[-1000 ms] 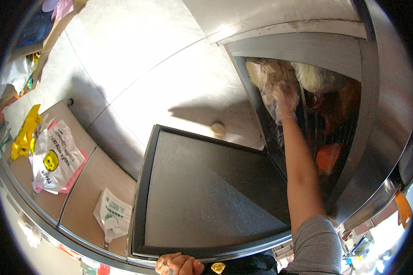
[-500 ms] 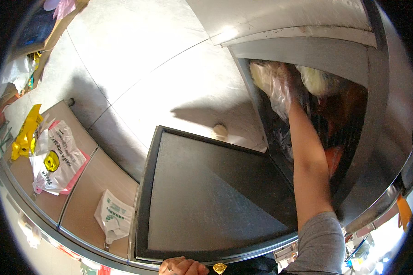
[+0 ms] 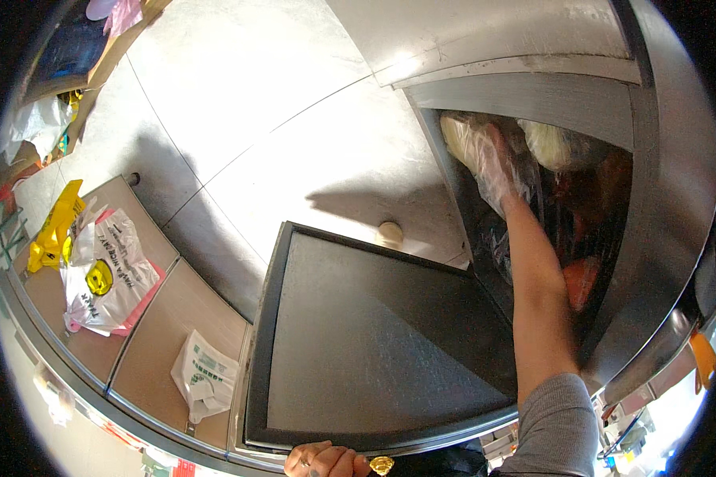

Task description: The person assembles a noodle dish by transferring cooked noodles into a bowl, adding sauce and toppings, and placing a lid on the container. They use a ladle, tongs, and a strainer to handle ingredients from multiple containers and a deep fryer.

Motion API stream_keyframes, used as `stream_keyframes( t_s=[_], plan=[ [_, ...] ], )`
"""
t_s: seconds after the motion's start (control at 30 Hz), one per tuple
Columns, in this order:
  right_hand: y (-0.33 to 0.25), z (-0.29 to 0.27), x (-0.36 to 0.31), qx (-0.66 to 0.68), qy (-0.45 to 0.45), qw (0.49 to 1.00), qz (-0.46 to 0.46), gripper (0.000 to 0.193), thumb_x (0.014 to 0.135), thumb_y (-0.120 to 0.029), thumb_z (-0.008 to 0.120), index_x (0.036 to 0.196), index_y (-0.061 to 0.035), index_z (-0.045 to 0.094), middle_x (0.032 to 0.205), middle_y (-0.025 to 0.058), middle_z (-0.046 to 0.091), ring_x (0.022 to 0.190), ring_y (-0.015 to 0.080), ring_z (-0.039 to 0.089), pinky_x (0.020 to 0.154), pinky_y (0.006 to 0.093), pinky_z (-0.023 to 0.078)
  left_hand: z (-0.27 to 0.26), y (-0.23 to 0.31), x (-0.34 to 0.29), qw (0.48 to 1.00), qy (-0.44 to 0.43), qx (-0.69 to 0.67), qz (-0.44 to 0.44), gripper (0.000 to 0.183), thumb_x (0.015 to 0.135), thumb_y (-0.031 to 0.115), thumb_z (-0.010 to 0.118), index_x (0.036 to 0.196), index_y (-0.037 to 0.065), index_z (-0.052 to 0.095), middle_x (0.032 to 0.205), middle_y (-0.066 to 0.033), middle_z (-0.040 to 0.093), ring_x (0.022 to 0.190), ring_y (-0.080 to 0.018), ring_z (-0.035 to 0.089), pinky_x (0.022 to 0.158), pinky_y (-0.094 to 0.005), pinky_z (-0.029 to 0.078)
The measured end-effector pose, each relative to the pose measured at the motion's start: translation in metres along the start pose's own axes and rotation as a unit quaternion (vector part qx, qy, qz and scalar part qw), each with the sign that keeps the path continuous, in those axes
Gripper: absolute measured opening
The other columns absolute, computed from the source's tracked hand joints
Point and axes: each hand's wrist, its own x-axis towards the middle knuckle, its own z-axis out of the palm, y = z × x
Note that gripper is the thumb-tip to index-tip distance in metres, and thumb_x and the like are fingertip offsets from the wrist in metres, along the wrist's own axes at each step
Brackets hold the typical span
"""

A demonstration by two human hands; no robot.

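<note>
A dark metal cabinet door (image 3: pixel 358 334) with a black gasket, like a fridge's, stands open before me. My left hand (image 3: pixel 326 459) is curled over its near edge, at the bottom of the view. With the arm stretched out, my right hand (image 3: pixel 497 155) reaches into the cabinet (image 3: pixel 585 89). Around that hand lies a clear plastic bag (image 3: pixel 471 151) with something pale in it; its fingers are mostly hidden by the plastic and shade. Beside it, to the right, sits another bag with pale green contents (image 3: pixel 550 143). An orange-red thing (image 3: pixel 582 280) lies nearer, past my forearm.
To the left, white carrier bags (image 3: pixel 107 274) and a yellow bag (image 3: pixel 56 230) hang on beige panels (image 3: pixel 155 350), with a smaller white bag (image 3: pixel 205 378) nearer. A small round pale object (image 3: pixel 389 235) is on the tiled floor (image 3: pixel 239 103) behind the door.
The whole view has shifted slightly, so things sit a little farther right. My right hand stays in the cabinet at the clear bag, and my left hand stays on the door edge.
</note>
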Motion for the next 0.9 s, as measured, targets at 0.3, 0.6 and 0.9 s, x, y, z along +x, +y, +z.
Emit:
stream_keyframes(
  t_s=[0.3, 0.6, 0.9],
  plan=[
    [-0.057, -0.013, -0.102, 0.192, 0.141, 0.961, 0.139, 0.065, 0.091, -0.043, 0.069, 0.136, -0.0025, 0.044, 0.127, 0.0112, 0.053, 0.113, 0.0238, 0.055, 0.09, 0.0365, 0.048, 0.039, -0.011, -0.012, 0.976, 0.175, 0.127, 0.039, 0.017, 0.09, 0.02, 0.061, 0.079, 0.012, 0.053, 0.073, -0.0026, 0.055, 0.056, -0.0174, 0.054, 0.053, -0.0337, 0.046],
    [-0.133, -0.038, -0.29, 0.638, 0.08, 0.734, 0.217, 0.043, 0.094, -0.042, 0.065, 0.116, -0.0073, 0.055, 0.093, 0.0057, 0.059, 0.074, 0.0176, 0.059, 0.064, 0.0313, 0.054, 0.044, -0.004, 0.006, 0.94, 0.285, 0.165, 0.093, 0.023, 0.083, 0.014, 0.069, 0.069, 0.01, 0.053, 0.066, -0.0087, 0.054, 0.054, -0.0269, 0.053, 0.049, -0.0386, 0.042],
    [-0.319, -0.228, -0.493, 0.774, -0.083, 0.627, 0.03, 0.052, 0.094, -0.044, 0.061, 0.132, -0.0107, 0.048, 0.102, 0.0089, 0.058, 0.08, 0.021, 0.059, 0.065, 0.0317, 0.05, 0.029, 0.052, 0.028, 0.979, 0.19, 0.017, 0.066, 0.014, 0.09, 0.014, 0.065, 0.085, 0.002, 0.063, 0.081, -0.0139, 0.064, 0.073, -0.0346, 0.063, 0.067, -0.0404, 0.051]
  ],
)
